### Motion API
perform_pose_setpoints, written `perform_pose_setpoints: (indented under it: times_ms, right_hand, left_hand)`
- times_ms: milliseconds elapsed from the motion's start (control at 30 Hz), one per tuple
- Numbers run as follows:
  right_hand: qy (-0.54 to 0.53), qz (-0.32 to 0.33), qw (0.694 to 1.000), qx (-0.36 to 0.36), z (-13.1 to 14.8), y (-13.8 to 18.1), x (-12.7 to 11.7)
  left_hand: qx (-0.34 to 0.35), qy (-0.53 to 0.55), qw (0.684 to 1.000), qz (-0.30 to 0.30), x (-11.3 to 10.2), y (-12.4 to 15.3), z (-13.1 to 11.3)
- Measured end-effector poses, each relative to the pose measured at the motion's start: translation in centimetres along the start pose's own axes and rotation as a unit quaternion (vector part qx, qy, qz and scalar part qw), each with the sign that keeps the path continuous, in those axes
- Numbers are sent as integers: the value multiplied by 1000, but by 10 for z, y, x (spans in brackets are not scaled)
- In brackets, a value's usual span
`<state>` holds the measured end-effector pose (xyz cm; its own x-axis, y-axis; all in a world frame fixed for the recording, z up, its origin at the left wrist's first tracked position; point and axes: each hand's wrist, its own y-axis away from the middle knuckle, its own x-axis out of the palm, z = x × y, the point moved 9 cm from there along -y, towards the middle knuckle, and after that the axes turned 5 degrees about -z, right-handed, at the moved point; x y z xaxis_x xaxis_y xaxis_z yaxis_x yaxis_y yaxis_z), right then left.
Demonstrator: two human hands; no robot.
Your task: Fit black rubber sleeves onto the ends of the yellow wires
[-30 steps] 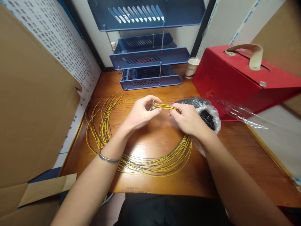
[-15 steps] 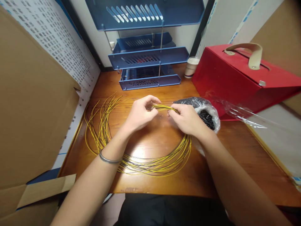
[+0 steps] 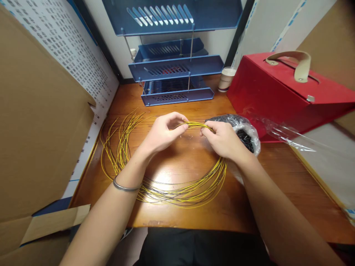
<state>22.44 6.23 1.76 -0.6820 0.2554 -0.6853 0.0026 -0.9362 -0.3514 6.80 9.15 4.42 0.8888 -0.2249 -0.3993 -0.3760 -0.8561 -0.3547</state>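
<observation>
A loose coil of thin yellow and black wires (image 3: pixel 191 192) lies on the wooden table, curving round in a wide open loop. Its loose ends fan out at the far left. At the far side of the loop, my left hand (image 3: pixel 163 133) pinches the wire bundle between thumb and fingers. My right hand (image 3: pixel 222 138) grips the same bundle a little to the right, and a short stretch of wires shows between the hands. Right behind my right hand sits a clear plastic bag (image 3: pixel 255 138) of small black pieces, partly hidden by that hand.
A blue tiered tray rack (image 3: pixel 177 98) stands at the back. Beside it is a paper cup (image 3: pixel 226 79), then a red box (image 3: pixel 266 88) with a beige handle. Cardboard (image 3: pixel 41 111) walls the left side. Clear plastic film (image 3: pixel 288 136) stretches to the right from the bag.
My left hand has shifted slightly left along the wires, and its fingers have closed nearer the bundle. My right hand has moved slightly right, still holding the wires.
</observation>
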Motion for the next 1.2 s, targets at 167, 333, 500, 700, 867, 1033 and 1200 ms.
perform_pose_setpoints:
  times_ms: [167,333,500,700,867,1033,1200]
  right_hand:
    - [0,-1,1000,-1,0,0,0]
    - [3,-2,1000,0,0,0,-1]
    - [-1,-3,1000,-2,-1,0,-1]
    - [-1,1,1000,-1,0,1,-1]
    - [-6,10,1000,1,2,1,0]
    - [-22,0,1000,0,1,1,-2]
    - [-52,10,999,9,0,1,-1]
  left_hand:
    - [10,-38,999,-36,-9,0,-1]
    - [39,-91,994,-46,-10,1,-2]
    - [69,-135,988,-44,-13,1,-6]
    - [48,-120,991,-29,-15,2,-7]
    - [42,-81,995,-39,-11,2,-5]
    - [20,-64,996,-51,-13,0,-2]
    - [7,-10,1000,9,0,2,1]
